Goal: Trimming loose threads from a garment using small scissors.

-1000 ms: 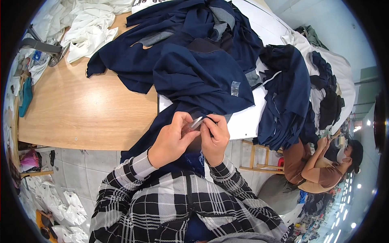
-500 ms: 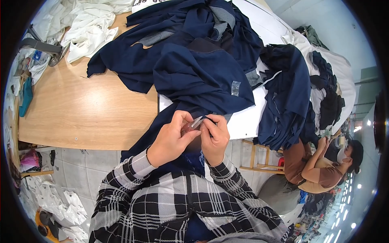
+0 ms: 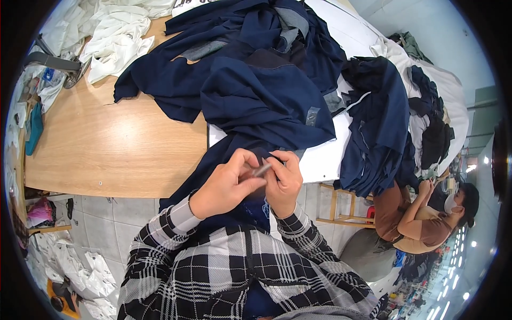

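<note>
My left hand (image 3: 221, 184) is closed around small metal thread snips (image 3: 261, 170), whose blades are blurred and point toward my right hand. Fingers of my right hand (image 3: 284, 184) pinch an edge of the navy garment (image 3: 256, 101) just beyond the blades. The exact spot between blades and fabric is covered by my fingers. That garment lies bunched over the table, its near part hanging down past the front edge under my left forearm. A clear sticker (image 3: 312, 116) is on its right side.
Left of the garment spreads a wooden tabletop (image 3: 117, 138), with white cloth (image 3: 117, 42) and a grey metal arm (image 3: 53, 62) at its far left. More navy garments (image 3: 376, 117) hang over the right edge. A co-worker (image 3: 426, 218) sits at the right near a wooden stool (image 3: 341, 213).
The snips have turned slightly and their blades look closer together and blurred. My left hand has shifted a little; my right hand keeps its pinch on the fabric.
</note>
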Motion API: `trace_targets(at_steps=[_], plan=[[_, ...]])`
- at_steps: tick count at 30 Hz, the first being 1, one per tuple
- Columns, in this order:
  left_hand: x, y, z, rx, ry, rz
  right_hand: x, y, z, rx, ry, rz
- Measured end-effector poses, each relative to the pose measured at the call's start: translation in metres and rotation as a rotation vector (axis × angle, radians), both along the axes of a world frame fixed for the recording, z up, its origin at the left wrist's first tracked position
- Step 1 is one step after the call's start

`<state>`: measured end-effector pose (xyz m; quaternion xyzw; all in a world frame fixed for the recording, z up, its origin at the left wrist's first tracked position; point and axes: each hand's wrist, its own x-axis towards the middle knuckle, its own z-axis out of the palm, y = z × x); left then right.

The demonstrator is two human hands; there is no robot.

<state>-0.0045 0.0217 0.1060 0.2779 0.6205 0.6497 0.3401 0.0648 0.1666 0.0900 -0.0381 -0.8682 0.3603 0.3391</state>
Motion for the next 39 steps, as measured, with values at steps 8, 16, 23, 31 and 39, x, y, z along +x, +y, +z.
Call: trace_targets(at_steps=[8, 16, 23, 31, 39], plan=[[-0.004, -0.011, -0.002, -0.101, 0.240, 0.132, 0.001, 0.003, -0.001, -0.046, -0.006, 0.062], [-0.001, -0.005, 0.004, -0.109, 0.313, 0.141, 0.002, 0.005, -0.004, -0.050, 0.005, 0.093], [0.000, -0.002, 0.003, -0.113, 0.288, 0.144, 0.002, 0.004, -0.004, -0.063, 0.004, 0.088], [-0.001, -0.004, -0.008, 0.025, 0.052, 0.074, 0.003, 0.002, -0.003, -0.067, 0.005, 0.088], [-0.020, -0.009, 0.004, 0.024, 0.147, 0.203, 0.004, 0.005, -0.002, -0.744, -0.146, 0.311]])
